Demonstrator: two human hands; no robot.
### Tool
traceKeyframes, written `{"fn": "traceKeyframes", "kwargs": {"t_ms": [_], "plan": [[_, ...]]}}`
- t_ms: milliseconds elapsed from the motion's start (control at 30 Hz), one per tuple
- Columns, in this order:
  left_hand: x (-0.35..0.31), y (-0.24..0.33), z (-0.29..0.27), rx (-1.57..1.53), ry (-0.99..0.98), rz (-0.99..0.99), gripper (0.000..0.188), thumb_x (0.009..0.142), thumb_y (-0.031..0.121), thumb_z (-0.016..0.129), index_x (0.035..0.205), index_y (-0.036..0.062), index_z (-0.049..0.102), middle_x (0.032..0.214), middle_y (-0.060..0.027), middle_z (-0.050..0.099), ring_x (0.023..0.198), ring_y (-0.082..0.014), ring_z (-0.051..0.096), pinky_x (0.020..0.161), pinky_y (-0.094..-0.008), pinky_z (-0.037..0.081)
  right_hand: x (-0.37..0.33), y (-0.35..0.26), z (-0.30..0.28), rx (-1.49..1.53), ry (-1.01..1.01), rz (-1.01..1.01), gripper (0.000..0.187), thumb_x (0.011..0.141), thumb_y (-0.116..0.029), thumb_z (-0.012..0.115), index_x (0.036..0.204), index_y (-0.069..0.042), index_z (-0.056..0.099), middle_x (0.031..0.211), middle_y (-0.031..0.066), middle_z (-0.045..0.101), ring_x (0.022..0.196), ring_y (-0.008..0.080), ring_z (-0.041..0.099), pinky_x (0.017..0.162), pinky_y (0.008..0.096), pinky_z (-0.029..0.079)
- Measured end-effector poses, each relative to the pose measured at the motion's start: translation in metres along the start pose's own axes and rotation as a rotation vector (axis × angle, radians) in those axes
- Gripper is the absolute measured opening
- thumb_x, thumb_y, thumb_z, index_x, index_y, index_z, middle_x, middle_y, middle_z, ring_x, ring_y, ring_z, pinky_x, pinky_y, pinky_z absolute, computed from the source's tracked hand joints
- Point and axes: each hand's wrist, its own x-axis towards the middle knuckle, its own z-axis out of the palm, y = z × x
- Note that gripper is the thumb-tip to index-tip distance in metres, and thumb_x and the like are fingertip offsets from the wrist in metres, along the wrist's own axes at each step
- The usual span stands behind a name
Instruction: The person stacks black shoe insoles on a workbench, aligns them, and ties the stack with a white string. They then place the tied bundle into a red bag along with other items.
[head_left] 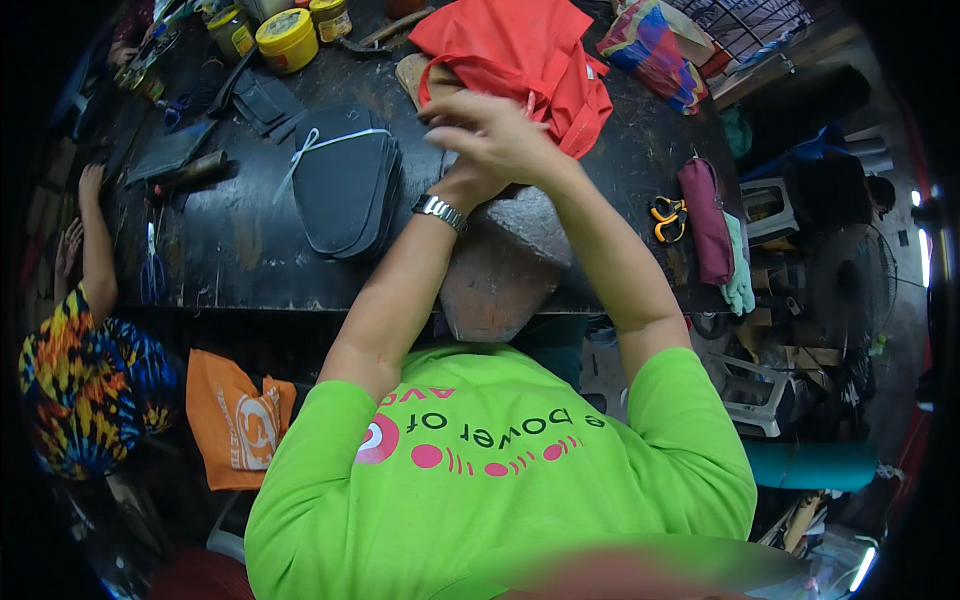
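My forearms meet over the dark table, with my right hand lying across my left hand. The right hand's fingers are stretched and apart, pointing left, and nothing shows in them. Most of the left hand is hidden beneath it, so its fingers cannot be read; a metal watch is on that wrist. Under my wrists sit a worn brownish block at the table's edge and a grey slab. Left of them lies a stack of black sole-shaped pieces tied with white string. A red cloth bag lies just beyond my hands.
Orange-handled pliers and a maroon pouch lie at right. Blue-handled scissors, black flat pieces and a yellow tub are at left. Another person in a colourful shirt is at far left, near an orange bag.
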Motion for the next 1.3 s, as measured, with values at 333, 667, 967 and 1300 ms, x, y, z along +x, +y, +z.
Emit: {"fn": "traceKeyframes", "kwargs": {"t_ms": [333,667,967,1300], "plan": [[0.009,0.026,-0.005,0.288,-0.086,-0.143,0.037,0.095,0.025,0.051,0.124,0.0037,0.06,0.113,-0.0263,0.066,0.11,-0.0406,0.062,0.094,-0.0475,0.047,0.104,0.047,0.04,0.373,-0.725,0.142,0.058,0.082,0.007,0.056,0.138,-0.007,0.057,0.127,0.0114,0.063,0.118,0.019,0.059,0.101,0.03,0.047],[0.014,0.03,-0.002,0.295,0.049,-0.107,0.044,0.094,0.028,0.051,0.129,0.0027,0.058,0.122,-0.0265,0.063,0.115,-0.042,0.058,0.1,-0.0498,0.042,0.116,0.103,0.052,-0.658,-0.289,0.371,0.074,0.082,-0.055,0.071,0.131,-0.002,0.059,0.128,0.0283,0.061,0.12,0.0414,0.058,0.103,0.0458,0.046],[0.005,0.01,0.011,0.397,0.128,0.108,0.054,0.093,0.032,0.053,0.137,0.0009,0.052,0.133,-0.0286,0.056,0.125,-0.0416,0.05,0.106,-0.0509,0.037,0.096,0.09,0.055,-0.494,-0.291,0.281,0.079,0.08,-0.063,0.069,0.142,-0.015,0.054,0.137,0.0183,0.057,0.125,0.0392,0.055,0.105,0.0488,0.044],[0.006,0.011,0.01,0.37,0.234,0.115,0.047,0.089,0.029,0.059,0.127,-0.0002,0.056,0.119,-0.0269,0.064,0.109,-0.0425,0.06,0.094,-0.0516,0.045,0.117,0.092,0.058,-0.522,-0.343,0.38,0.118,0.057,-0.071,0.083,0.145,-0.002,0.047,0.135,0.0261,0.056,0.127,0.0388,0.053,0.109,0.0428,0.042]]}}
